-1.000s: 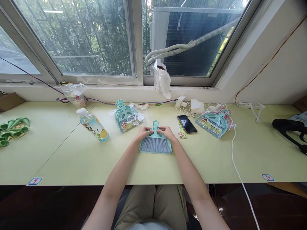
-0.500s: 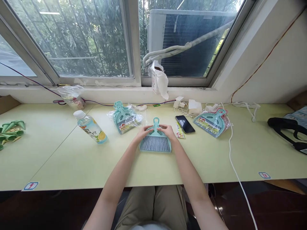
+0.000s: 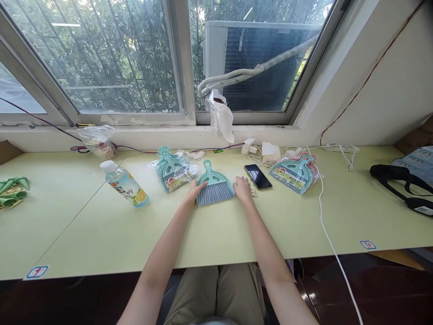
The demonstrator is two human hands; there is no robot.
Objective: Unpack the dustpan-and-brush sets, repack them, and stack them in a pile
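A teal hand brush [image 3: 214,193] with grey bristles lies on a matching teal dustpan [image 3: 207,166], tilted slightly on the table. My left hand [image 3: 195,190] grips the set's left edge, thumb on top and the other fingers mostly hidden. To the right of the set, my right hand [image 3: 242,188] rests over the tabletop with its fingers apart and a little bent. It lies at the left side of a small yellow printed card [image 3: 252,188], partly covering it. Beyond the card is a black phone [image 3: 258,176].
Bagged teal brush-and-dustpan sets lie at left [image 3: 172,170] and right [image 3: 293,173]. A drink bottle [image 3: 125,185] is on its side at left. A white cable [image 3: 324,225] crosses the table [image 3: 287,234] and hangs over its front edge. Black straps [image 3: 399,185] lie far right.
The brush and dustpan have shifted left and turned slightly in my left hand. My right hand has let go of them and moved right to the card.
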